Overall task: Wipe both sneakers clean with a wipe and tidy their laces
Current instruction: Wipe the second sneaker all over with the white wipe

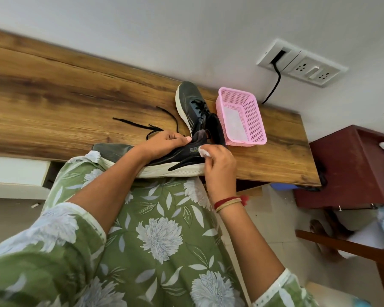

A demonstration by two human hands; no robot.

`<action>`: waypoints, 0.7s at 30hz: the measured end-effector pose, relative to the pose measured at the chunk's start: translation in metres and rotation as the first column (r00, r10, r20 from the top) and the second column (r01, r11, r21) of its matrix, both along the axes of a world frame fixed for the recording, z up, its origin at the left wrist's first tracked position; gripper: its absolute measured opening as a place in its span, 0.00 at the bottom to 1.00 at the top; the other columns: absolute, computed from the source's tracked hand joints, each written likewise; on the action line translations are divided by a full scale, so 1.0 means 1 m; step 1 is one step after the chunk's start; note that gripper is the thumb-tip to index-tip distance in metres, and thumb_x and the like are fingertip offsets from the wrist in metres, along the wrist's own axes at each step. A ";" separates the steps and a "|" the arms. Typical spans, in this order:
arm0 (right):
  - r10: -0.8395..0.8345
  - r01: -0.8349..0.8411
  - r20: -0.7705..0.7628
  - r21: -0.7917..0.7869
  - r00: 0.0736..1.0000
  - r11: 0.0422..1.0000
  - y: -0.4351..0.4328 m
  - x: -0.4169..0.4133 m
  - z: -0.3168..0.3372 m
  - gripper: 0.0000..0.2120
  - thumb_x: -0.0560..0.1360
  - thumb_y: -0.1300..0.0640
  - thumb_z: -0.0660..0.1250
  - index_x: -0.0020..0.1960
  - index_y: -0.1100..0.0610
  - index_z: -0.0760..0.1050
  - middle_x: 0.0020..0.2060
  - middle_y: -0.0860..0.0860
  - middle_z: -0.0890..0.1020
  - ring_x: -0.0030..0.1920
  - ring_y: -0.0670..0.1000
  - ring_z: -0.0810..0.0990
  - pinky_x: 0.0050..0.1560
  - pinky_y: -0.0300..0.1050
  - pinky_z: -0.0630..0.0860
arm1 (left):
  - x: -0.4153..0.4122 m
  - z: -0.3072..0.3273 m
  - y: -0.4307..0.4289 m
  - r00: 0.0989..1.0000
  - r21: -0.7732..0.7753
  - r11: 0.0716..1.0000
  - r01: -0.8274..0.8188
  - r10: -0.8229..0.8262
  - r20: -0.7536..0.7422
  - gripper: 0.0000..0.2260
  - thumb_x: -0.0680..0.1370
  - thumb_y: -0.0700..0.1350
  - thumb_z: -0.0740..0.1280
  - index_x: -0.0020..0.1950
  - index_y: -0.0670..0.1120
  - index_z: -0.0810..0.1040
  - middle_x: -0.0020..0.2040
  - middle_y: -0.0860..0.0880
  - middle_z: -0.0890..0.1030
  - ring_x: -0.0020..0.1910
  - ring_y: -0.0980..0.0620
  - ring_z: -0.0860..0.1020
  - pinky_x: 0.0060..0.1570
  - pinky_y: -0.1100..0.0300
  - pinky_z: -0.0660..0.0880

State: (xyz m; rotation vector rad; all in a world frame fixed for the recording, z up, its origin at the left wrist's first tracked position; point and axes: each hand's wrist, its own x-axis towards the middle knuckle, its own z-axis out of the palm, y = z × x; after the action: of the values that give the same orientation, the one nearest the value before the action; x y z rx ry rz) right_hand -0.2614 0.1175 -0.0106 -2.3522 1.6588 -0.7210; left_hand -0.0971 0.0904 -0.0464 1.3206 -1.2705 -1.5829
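Near sneaker [175,155]: resting at the worktop [64,96] near edge, sole facing the person.
Left hand [164,142]: gripping its collar, fingers curling.
Right hand [220,165]: pinching the wipe [203,151] against its side.
Second sneaker [189,100]: sitting at 12 o'clock; basket [256,120] at its 3 o'clock.
Lace [138,124]: trailing loose toward 9 o'clock.

Legible text: none. Near sneaker [177,155], side of upper: small yellow-green printed mark [194,149], approx. rectangular, chars too blurred to read. Brand/model no. cannot be determined from head view.
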 end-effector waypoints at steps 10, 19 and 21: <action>0.056 -0.054 -0.034 0.045 0.998 0.998 0.006 0.006 0.004 0.12 0.71 0.71 0.64 0.48 0.59 0.80 0.41 0.54 0.80 0.44 0.54 0.77 0.46 0.52 0.76 | 0.002 -0.002 -0.001 1.000 0.009 1.000 -0.004 0.004 -0.016 0.18 0.80 0.50 0.63 0.31 0.47 0.76 0.28 0.54 0.76 0.27 0.59 0.72 0.32 0.70 0.67; 0.234 -0.229 -0.103 0.061 0.967 0.971 0.017 0.010 0.003 0.11 0.70 0.70 0.64 0.48 0.59 0.80 0.41 0.54 0.81 0.43 0.55 0.77 0.45 0.50 0.74 | 0.001 -0.003 -0.003 1.000 0.008 1.000 -0.001 0.001 0.027 0.19 0.80 0.50 0.63 0.31 0.45 0.72 0.27 0.52 0.71 0.26 0.57 0.68 0.31 0.66 0.64; 0.237 -0.235 -0.130 0.030 0.963 0.971 0.007 0.004 0.004 0.11 0.70 0.70 0.64 0.48 0.59 0.80 0.41 0.54 0.81 0.42 0.55 0.77 0.43 0.50 0.74 | 0.000 -0.003 -0.003 0.999 0.018 1.000 0.002 -0.002 0.033 0.17 0.80 0.51 0.63 0.37 0.41 0.76 0.31 0.48 0.73 0.29 0.55 0.69 0.34 0.64 0.65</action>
State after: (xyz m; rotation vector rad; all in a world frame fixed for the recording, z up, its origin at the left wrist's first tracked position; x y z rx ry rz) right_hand -0.2578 0.1243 -0.0068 -2.5792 1.3876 -0.5157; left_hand -0.0970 0.0871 -0.0494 1.3621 -1.2807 -1.5831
